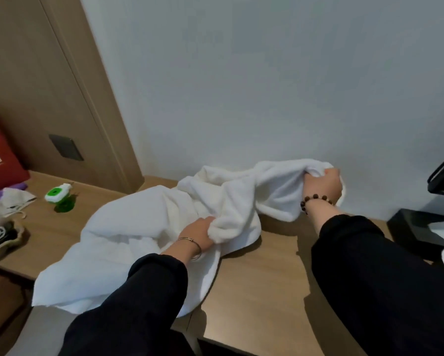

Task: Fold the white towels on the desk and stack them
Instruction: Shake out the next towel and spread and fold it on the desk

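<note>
Since no folded piece or stack is showing anywhere, the task is sitting, by my judgement, at its very start. Item: white towels [128, 235], lying crumpled in one heap on the bench [262, 278], the near edge hanging over its front; their number cannot be told. Item: left hand [199, 233], reaching low, fingers curling round a bunched fold at mid-heap. Item: right hand [323, 185], stretching farther out beside the wall [267, 86], gripping a raised end. Folding and stacking are all remaining.

Both hands clutch a rumpled white towel [143, 227] on the desk [262, 273]: left hand [199, 233] gripping mid-cloth, right hand [323, 185] bunching what seems a corner.
</note>
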Available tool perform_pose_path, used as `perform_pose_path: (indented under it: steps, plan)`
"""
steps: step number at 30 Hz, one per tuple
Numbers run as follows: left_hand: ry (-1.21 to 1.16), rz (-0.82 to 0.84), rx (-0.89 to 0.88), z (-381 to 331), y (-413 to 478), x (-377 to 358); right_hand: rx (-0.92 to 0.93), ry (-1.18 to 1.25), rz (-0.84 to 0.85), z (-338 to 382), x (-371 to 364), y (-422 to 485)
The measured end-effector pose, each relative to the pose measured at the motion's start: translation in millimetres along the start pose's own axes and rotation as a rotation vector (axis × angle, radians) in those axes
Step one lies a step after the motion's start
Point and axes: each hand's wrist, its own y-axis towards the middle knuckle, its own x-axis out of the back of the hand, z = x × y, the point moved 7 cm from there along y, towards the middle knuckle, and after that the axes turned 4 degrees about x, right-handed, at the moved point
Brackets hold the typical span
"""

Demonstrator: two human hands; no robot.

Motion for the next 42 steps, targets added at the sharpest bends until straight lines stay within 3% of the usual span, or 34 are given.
perform_pose_path:
  steps: [2, 4, 6, 8, 10, 15, 20, 24, 27, 29, 32, 35, 37, 39, 42]
  plan:
    - [-0.174, -0.081, -0.131, -43.7, 5.9, 15.8, 0.096, 0.042, 0.019, 38.4, -8.2, 0.8]
    - [-0.355, -0.050, -0.220, -81.0, 6.7, 17.7, 0.235, -0.110, 0.193, 67.6, -28.2, -2.6]
    - [-0.315, 0.155, -0.222, -96.2, 5.5, -2.6, 0.320, -0.341, 0.445, 79.4, -52.9, -14.8]
    - [-0.129, 0.296, -0.172, -79.7, 2.2, -21.1, 0.274, -0.442, 0.602, 76.0, -69.9, -25.2]
    - [-0.108, 0.208, -0.115, -51.3, -0.1, -14.0, 0.224, -0.393, 0.583, 75.8, -75.4, -29.3]
    - [-0.189, -0.048, 0.137, 42.0, -19.7, 24.6, 0.212, -0.106, 0.298, 88.8, -78.3, -46.6]
    - [-0.202, -0.215, 0.289, 105.6, -59.9, 36.8, 0.377, 0.129, 0.457, 137.2, -127.4, -128.8]
    - [-0.197, -0.462, 0.342, 144.2, -111.2, 49.1, 0.530, 0.248, 0.646, 162.7, -163.0, -214.9]
    - [-0.227, -0.611, 0.543, 194.2, -153.9, 48.6, 0.635, 0.286, 0.772, 166.5, -183.1, -274.0]
    - [-0.400, -0.650, 0.748, 234.8, -177.9, 38.0, 0.711, 0.246, 0.876, 159.0, -202.8, -308.3]
    - [-0.876, -0.719, 1.048, 284.5, -203.3, 15.3, 0.850, -0.041, 1.048, 123.5, -241.1, -346.3]
    - [-1.393, -0.767, 1.164, 308.5, -207.8, -2.1, 0.903, -0.352, 1.213, 73.6, -267.0, -361.2]
    - [-1.712, -0.745, 1.186, 314.9, -204.5, -8.6, 0.843, -0.500, 1.329, 42.9, -275.3, -361.5]
    - [-1.817, -0.707, 1.165, 321.5, -199.8, -6.3, 0.764, -0.624, 1.401, 23.7, -277.4, -358.7]
    - [-1.785, -0.633, 1.130, 324.3, -186.9, 9.0, 0.698, -0.722, 1.414, 18.8, -278.7, -354.5]
